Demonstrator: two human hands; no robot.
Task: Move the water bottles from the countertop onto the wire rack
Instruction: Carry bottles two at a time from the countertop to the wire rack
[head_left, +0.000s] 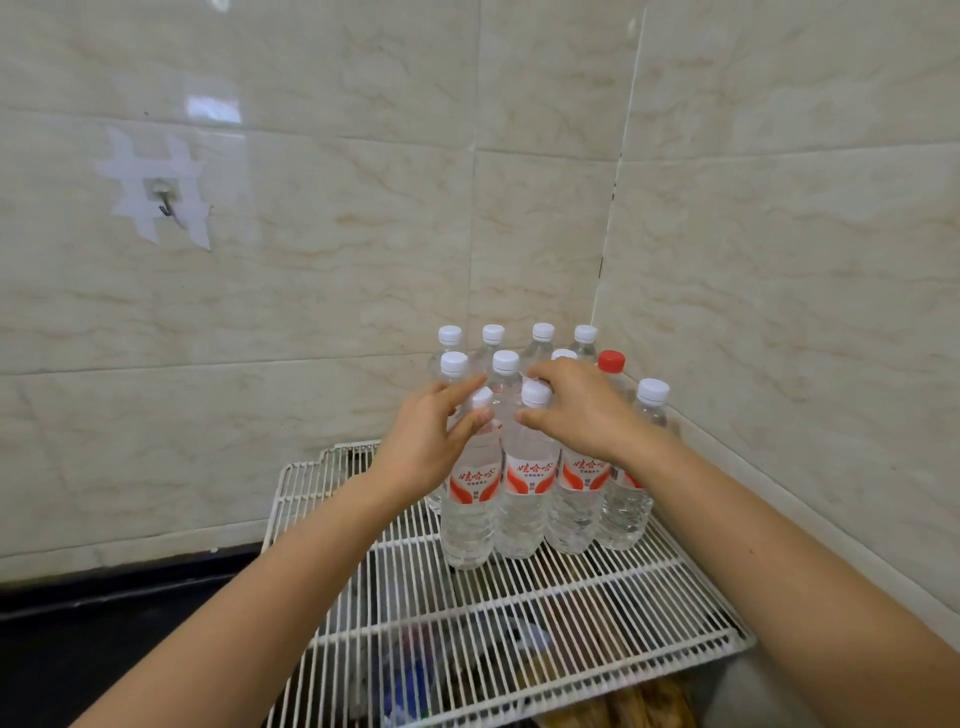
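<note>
From the head camera, your left hand (431, 441) was wrapped around the neck of the left front bottle (470, 514), with the thumb on the near side just under the cap and the forefinger reaching round the far side. Your right hand (576, 410) curled over the neck of the second front bottle (522, 514), thumb and forefinger closing just under its white cap.

Both bottles stood upright on the wire rack (519, 623), touching each other. They formed the front of a tight cluster of water bottles (576, 499) packed into the rack's far right corner, against the tiled wall (311, 260). A red-capped bottle (611, 362) stood among them toward the rack's right edge. The near half of the rack held nothing. The dark desk (104, 649) showed to the left of the rack, with no bottles on the part in view.

By my reading, you were at the set-down of this pair, and most of the load was already on the rack. The next move called for loosening both grips and lifting straight up off the caps. The wires give a narrow footing, so a sideways nudge could topple a bottle into its neighbours. Whether more bottles waited on the desk could not be told.
</note>
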